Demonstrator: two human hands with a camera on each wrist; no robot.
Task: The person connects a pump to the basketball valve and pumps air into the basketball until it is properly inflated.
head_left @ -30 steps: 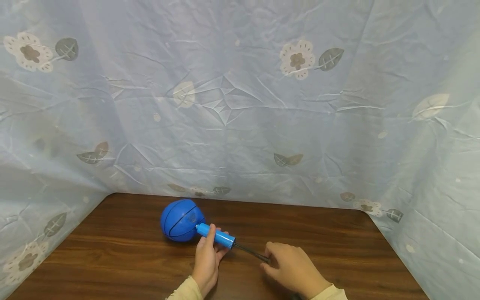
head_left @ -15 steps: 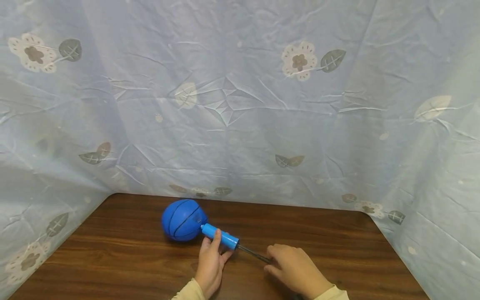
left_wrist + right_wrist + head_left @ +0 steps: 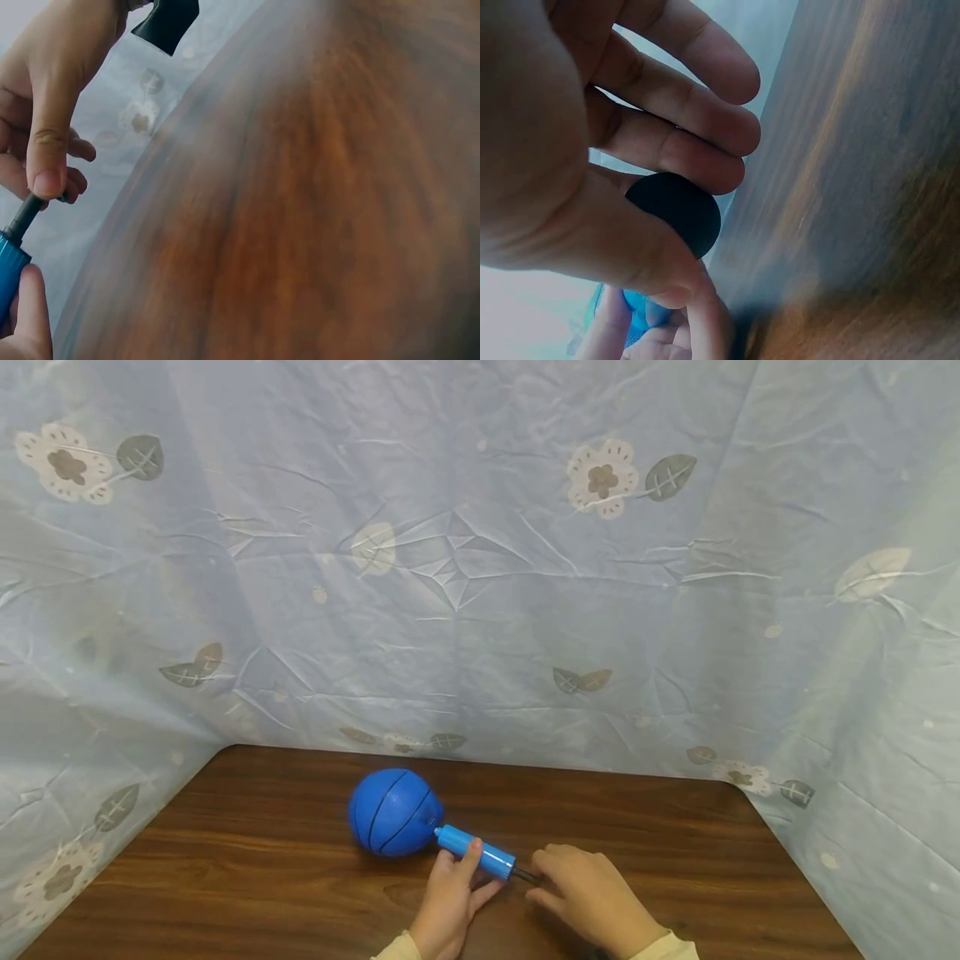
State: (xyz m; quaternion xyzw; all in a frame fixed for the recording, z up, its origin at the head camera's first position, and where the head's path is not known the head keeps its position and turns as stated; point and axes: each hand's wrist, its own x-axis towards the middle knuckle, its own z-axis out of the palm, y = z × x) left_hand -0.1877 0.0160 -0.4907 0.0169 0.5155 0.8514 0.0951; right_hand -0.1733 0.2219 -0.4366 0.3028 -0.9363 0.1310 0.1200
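Note:
A blue ball (image 3: 393, 812) with black seam lines, like a small basketball, joins the nozzle end of a light blue hand pump (image 3: 497, 862) in the head view. My left hand (image 3: 448, 906) grips the pump's barrel, thumb on top. Just to the right, my right hand (image 3: 588, 893) holds the far end of the dark pump rod (image 3: 527, 876), of which only a short length shows. The right wrist view has the round black end of the pump handle (image 3: 679, 214) between thumb and fingers. In the left wrist view the rod (image 3: 26, 217) runs from the barrel to the right hand's fingertips.
Dark brown wood-grain table (image 3: 247, 860) lies beneath everything. Around its back and sides hangs a pale blue floral cloth (image 3: 450, 635). A dark piece (image 3: 169, 26) shows by the right wrist in the left wrist view.
My left hand has shifted right with the pump barrel and the ball. The rod has slid into the barrel, so less of it shows. The right hand has hardly moved.

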